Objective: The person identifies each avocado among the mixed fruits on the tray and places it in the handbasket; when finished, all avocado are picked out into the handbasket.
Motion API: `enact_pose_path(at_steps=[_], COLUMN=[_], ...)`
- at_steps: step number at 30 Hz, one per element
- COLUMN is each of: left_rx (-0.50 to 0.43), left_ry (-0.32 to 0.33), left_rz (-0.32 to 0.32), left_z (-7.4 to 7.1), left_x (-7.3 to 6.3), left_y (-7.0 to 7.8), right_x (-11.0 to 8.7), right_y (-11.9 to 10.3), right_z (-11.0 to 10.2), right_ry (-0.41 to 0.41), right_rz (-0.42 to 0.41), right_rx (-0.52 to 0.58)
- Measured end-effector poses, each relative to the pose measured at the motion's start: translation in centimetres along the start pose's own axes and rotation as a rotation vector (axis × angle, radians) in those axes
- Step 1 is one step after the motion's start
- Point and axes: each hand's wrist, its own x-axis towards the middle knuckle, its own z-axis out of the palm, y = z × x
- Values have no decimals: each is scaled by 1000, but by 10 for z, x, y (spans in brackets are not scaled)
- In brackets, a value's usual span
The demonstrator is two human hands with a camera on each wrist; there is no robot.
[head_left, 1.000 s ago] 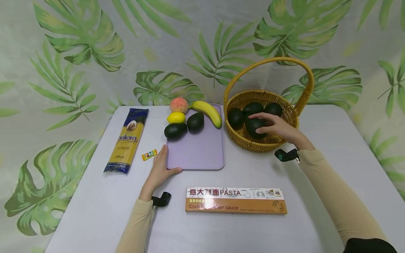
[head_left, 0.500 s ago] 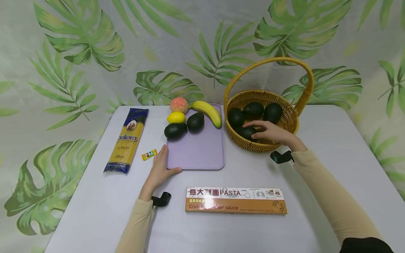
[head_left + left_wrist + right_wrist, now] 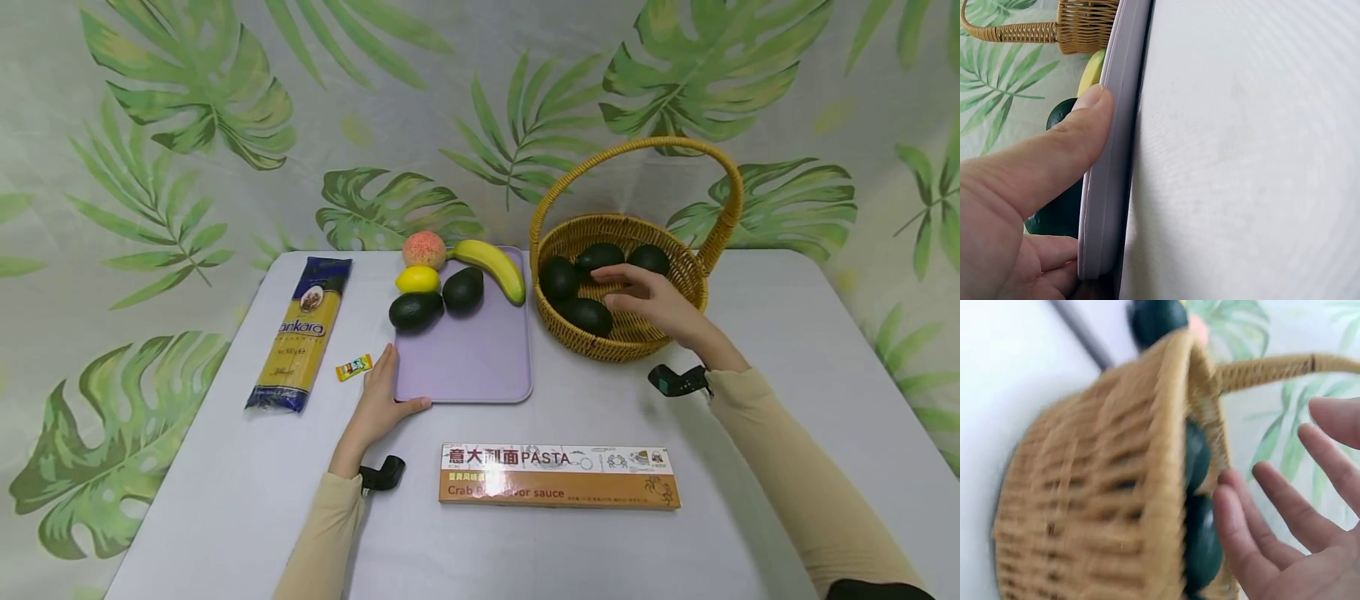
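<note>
- One leaf-print backdrop (image 3: 315, 108), green on pale grey, fills the far side; nothing of the room shows beyond it.
- White table (image 3: 420, 550), smooth and lightly shadowed under the right arm. Little to stop a rolling fruit, I judge.
- Basket (image 3: 581, 345), wicker, far right, just beside the tray. Its tall handle (image 3: 729, 212) rises near the right wrist; a careless swing could catch it and tip the load.
- Tray (image 3: 465, 362), lilac, left of the basket. A hard push at its corner could slide it and unsettle the fruit.
- Box (image 3: 559, 476) of pasta, near side, glare on its face.
- Packet (image 3: 302, 335) of pasta, far left, flat.
- Right hand (image 3: 660, 304): over the basket, fingers apart, nothing held. Contact with the near fruit: cannot tell.
- Left hand (image 3: 380, 408): at the tray's near left corner, thumb and fingers spread apart along two edges, not clamped.
- Banana (image 3: 491, 267), far right on the tray.
- Basket avocados (image 3: 587, 317): four, loosely grouped. Round and smooth; a weak pinch could let one slip.
- Tray avocados (image 3: 416, 311): two; the left one sits at the edge, likeliest to roll off if jolted.
- Peach (image 3: 424, 250), tray's far left corner, also precarious.
- Lemon (image 3: 417, 279), between peach and left avocado.
- Candy (image 3: 354, 367), on the table by the left fingertips; easily brushed aside.
</note>
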Motion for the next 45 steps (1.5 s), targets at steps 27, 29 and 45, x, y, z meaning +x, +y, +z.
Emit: enact_pose_path(at_steps=[27,29,45], left_rx=[5,3,-4], left_ry=[0,1,1], left_rz=[-10,-10,-7], left_z=[0,0,-1], left_x=[2,2,0], left_y=[0,0,0], right_x=[80,88,137], right_y=[-46,-44,-29], right_z=[116,120,143], right_ry=[-183,-170,-86], right_rz=[-40,-18,-6], right_rx=[158,149,-83])
